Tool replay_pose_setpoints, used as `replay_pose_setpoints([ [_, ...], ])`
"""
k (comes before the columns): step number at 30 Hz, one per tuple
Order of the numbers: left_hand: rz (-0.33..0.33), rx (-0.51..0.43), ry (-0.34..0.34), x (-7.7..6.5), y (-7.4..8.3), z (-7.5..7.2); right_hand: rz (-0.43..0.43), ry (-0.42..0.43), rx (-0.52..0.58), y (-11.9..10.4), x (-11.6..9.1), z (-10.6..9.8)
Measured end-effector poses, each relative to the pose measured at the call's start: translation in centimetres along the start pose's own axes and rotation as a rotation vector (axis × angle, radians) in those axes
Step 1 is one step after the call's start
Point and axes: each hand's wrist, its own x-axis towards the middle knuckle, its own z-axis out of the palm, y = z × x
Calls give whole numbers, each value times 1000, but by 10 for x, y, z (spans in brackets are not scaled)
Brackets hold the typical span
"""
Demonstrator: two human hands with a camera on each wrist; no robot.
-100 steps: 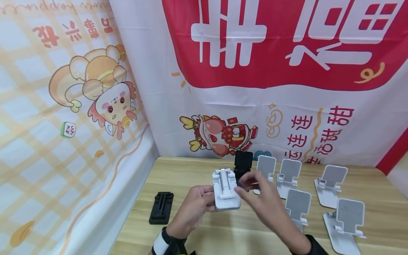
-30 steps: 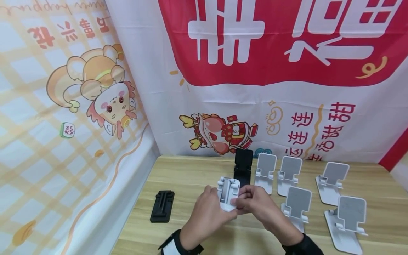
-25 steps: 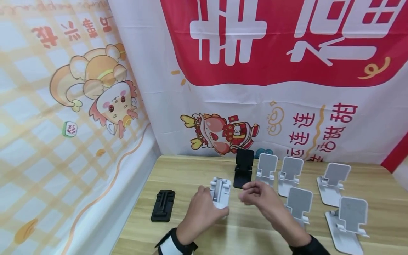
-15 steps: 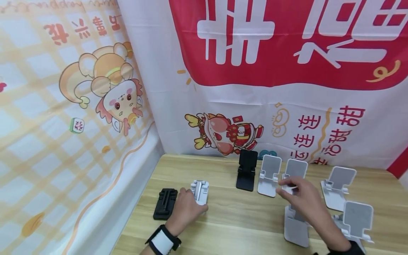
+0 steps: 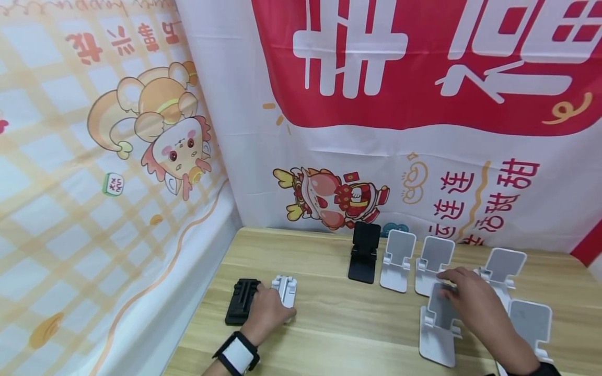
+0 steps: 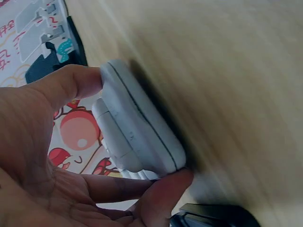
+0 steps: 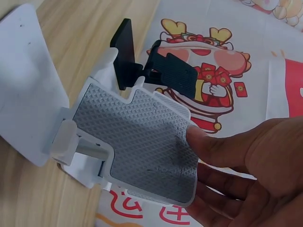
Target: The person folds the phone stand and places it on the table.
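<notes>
Folded white stand point(image 5: 284, 286) is at the left side of the wooden surface point(image 5: 343, 334), just right of the folded black stand point(image 5: 239, 308), and the left hand point(image 5: 268, 310) grips it. From the left wrist view I see digits closed on opposite edges of it; I cannot tell whether its underside touches the wood. I judge it light and stiff, a compact block with a smooth shell that could slide if pinched loosely. I would take it by those side edges, clear of the hinged pieces on top.

On the other side, the right hand point(image 5: 477, 300) pinches the unfolded white stand point(image 5: 438, 342) by its upper plate, thumb on the grey pad point(image 7: 142, 142) and fingers behind. That textured pad should give me good friction, so a gentle pinch seems enough. The hinge looks like the part that could swing under a pull, and the small lugs at the plate's lower edge seem the most fragile, so I favour the broad plate or the base. Whether that base lies flat or is lifted, I cannot tell.
</notes>
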Motion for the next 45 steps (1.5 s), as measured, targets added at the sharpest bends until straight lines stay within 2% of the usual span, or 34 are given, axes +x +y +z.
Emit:
replay_pose_setpoints([
  [8,-22,53,-22,2,-4,2,20,-60,-12,0,3,0],
  [16,21,163,-44,1,0,1,66,-125,-3,3,7,0],
  [18,44,183,-26,-1,5,-1,79,-142,3,3,8,-2],
  [21,89,152,23,-6,15,-8,95,-157,4,2,10,-5],
  [23,123,89,51,-11,25,-14,97,-161,1,0,10,-7],
  [26,177,-90,37,-19,43,-23,70,-138,-1,-5,11,-9],
  [29,229,-304,-50,-29,63,-27,19,-83,3,-13,11,-13],
  [31,268,-413,-121,-34,75,-25,-22,-32,8,-21,12,-16],
  [33,279,-513,-207,-39,86,-20,-47,0,14,-34,15,-21],
  [36,252,-654,-341,-46,101,-7,-65,24,28,-57,18,-26],
  [38,201,-768,-433,-50,109,3,-69,21,46,-73,19,-29],
  [40,157,-842,-510,-52,115,11,-79,28,81,-86,21,-30],
  [42,138,-899,-563,-53,119,18,-88,43,123,-97,22,-31],
  [45,120,-916,-595,-51,122,24,-99,55,171,-109,24,-30],
])
